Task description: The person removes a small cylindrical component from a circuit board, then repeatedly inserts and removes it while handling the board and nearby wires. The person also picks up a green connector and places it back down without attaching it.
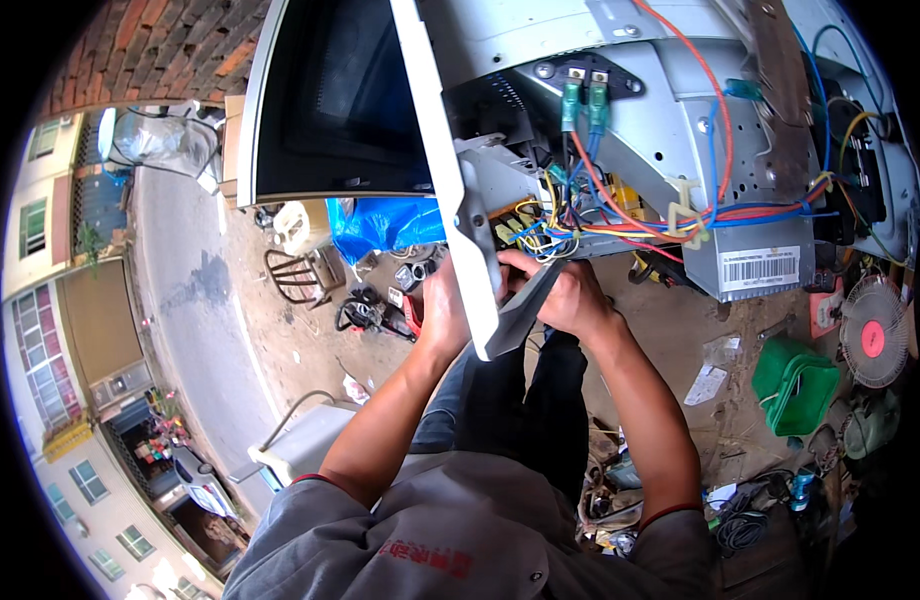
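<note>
An opened white metal appliance (640,120) fills the upper right, exposing red, blue and yellow wires (555,225), two teal connectors and a barcoded metal box (755,267). A dark glass door (335,105) sits at its left. A long white panel (472,275) with a dark grey inner edge slants down between my hands. My left hand (440,310) is at the panel's left side, its fingers mostly hidden behind it. My right hand (575,300) is just below the wire bundle, fingers curled beside the grey edge; what they hold is hidden.
On the ground are a wooden chair (285,280), a blue tarp (380,225), mixed parts (365,310), a green bin (790,385), a fan (870,330) and cable coils (740,525). A road (180,300) with facing buildings runs along the left. A brick wall (150,45) is at upper left.
</note>
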The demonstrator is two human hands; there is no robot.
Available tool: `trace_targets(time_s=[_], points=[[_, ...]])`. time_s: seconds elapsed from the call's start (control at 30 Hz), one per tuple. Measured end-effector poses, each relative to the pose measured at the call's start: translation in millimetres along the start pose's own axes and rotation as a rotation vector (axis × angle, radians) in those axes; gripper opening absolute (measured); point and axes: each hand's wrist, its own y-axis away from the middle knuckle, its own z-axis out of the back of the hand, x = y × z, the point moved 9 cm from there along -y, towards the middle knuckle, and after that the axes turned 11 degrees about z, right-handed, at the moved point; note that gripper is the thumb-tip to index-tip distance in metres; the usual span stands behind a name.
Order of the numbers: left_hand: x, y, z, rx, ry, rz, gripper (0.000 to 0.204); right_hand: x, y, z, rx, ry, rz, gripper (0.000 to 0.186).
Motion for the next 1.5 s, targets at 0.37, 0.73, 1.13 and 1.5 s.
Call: trace_targets(time_s=[0.37, 0.73, 1.13, 1.5], points=[[-14, 8, 2, -0.012, 0.073, 0.102, 0.049, -20, 9, -11, -0.037, -0.053, -0.067, 0.035], [-25, 13, 5, -0.055, 0.065, 0.067, 0.049, -11, 15, -9, -0.043, 0.175, 0.022, 0.038], [-13, -5, 9, -0.067, -0.003, -0.015, 0.036, 16, 0, 1, -0.049, 0.055, -0.091, 0.042], [-22, 19, 1, 0.219, 0.185, 0.153, 0.058, -12, 126, 5, -0.739, -0.091, -0.387, 0.02]])
